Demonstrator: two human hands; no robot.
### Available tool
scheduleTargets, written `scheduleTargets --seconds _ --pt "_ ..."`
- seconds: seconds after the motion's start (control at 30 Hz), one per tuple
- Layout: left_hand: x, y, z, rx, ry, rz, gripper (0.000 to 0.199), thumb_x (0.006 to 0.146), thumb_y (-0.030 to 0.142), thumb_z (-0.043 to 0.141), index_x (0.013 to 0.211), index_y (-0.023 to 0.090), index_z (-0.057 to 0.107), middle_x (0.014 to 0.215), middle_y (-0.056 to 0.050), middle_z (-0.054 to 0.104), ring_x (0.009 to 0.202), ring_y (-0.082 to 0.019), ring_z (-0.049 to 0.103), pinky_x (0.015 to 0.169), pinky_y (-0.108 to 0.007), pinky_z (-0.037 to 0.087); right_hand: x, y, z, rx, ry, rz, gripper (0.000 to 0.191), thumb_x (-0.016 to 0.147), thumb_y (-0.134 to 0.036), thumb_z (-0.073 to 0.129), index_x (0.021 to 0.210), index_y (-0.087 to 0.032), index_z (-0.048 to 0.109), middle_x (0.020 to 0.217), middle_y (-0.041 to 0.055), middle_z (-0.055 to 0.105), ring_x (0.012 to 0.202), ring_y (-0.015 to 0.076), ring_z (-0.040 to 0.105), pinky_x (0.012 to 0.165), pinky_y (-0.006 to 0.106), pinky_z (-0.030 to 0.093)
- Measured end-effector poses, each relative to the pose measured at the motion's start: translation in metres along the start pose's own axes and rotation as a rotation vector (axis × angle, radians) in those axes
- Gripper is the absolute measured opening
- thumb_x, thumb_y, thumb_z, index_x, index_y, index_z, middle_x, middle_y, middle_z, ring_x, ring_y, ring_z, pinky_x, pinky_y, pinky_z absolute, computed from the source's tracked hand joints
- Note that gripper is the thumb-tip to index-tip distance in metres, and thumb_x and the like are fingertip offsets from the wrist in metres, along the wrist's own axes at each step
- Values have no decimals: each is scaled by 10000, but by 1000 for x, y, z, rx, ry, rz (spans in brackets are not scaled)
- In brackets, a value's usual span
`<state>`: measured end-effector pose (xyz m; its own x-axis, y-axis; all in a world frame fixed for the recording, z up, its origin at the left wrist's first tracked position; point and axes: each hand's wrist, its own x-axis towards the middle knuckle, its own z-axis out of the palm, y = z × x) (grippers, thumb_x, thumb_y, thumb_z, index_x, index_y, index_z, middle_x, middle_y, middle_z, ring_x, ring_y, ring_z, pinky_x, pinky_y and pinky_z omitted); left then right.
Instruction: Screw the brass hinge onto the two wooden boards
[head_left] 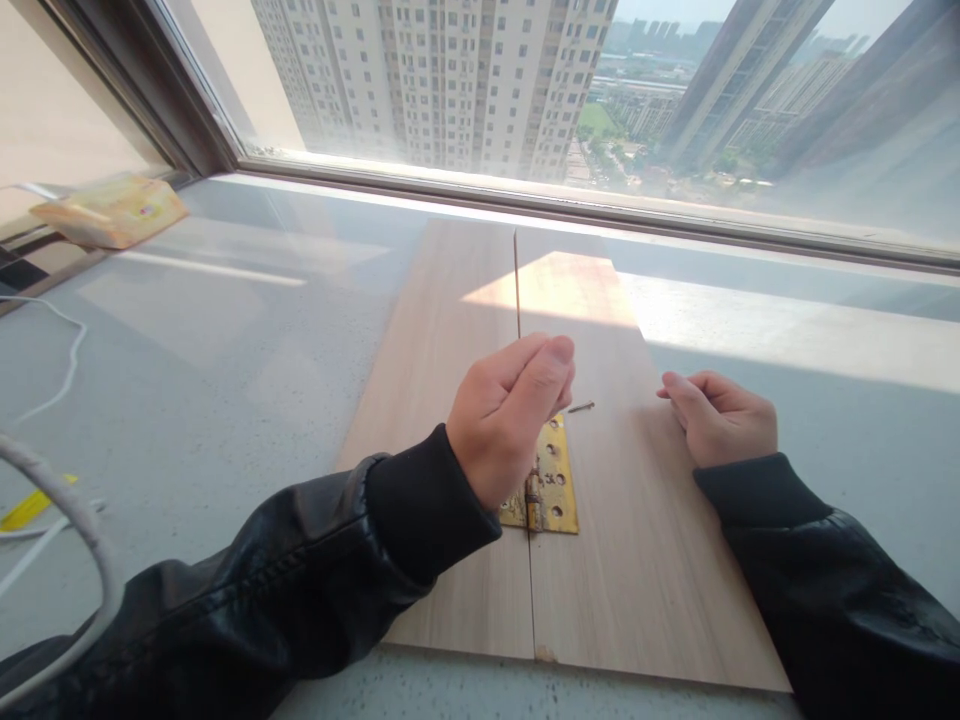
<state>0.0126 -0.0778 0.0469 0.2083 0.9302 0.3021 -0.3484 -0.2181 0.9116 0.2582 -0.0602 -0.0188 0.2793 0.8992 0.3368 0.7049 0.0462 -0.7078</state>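
Two pale wooden boards lie side by side with a narrow seam between them, the left board (427,330) and the right board (622,560). A worn brass-coloured hinge (555,480) straddles the seam, its screw holes showing. My left hand (514,410) is closed in a fist above the hinge and covers its upper left part; what the fingers hold, if anything, is hidden. Just right of that fist, a small screw (581,407) lies on the right board. My right hand (724,415) is closed too, at the right board's edge, its fingers curled and their contents hidden.
A soft tissue pack (112,212) sits at the far left of the speckled white sill (247,340). A thick pale cable (101,540) loops at the left, near a yellow tag (34,505) and a thin white cord (75,350). Window glass and its frame (525,205) bound the back.
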Motion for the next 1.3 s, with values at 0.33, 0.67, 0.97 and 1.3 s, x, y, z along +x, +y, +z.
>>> scheduleTargets --seconds 0.33,0.67,0.97,1.3 --pt "10 -4 -11 -138 -113 -123 248 804 262 488 601 192 363 409 91 251 354 -39 211 357 -197 177 -1 -7 5 59 65 130 314 716 -449 638 542 -190 598 407 -27 385 434 116 347 444 290 277" --pt "17 53 -31 1611 -322 64 605 852 640 201 635 175 522 520 -19 476 458 -129 392 461 -264 186 -1 -5 5 59 54 127 353 712 -495 604 555 -179 588 395 -56 365 424 90 327 440 242 269" --pt "14 54 -20 1708 -413 58 461 864 490 305 638 186 566 508 -17 466 435 -118 371 463 -252 143 -1 -5 4 39 51 128 356 714 -497 602 566 -173 600 396 -56 364 422 89 325 437 244 260" --pt "20 56 -27 1589 -424 55 529 809 612 374 577 168 541 497 -9 458 449 -100 316 456 -248 186 -1 -5 4 37 52 134 350 716 -490 603 568 -173 602 399 -55 371 427 87 329 439 242 261"
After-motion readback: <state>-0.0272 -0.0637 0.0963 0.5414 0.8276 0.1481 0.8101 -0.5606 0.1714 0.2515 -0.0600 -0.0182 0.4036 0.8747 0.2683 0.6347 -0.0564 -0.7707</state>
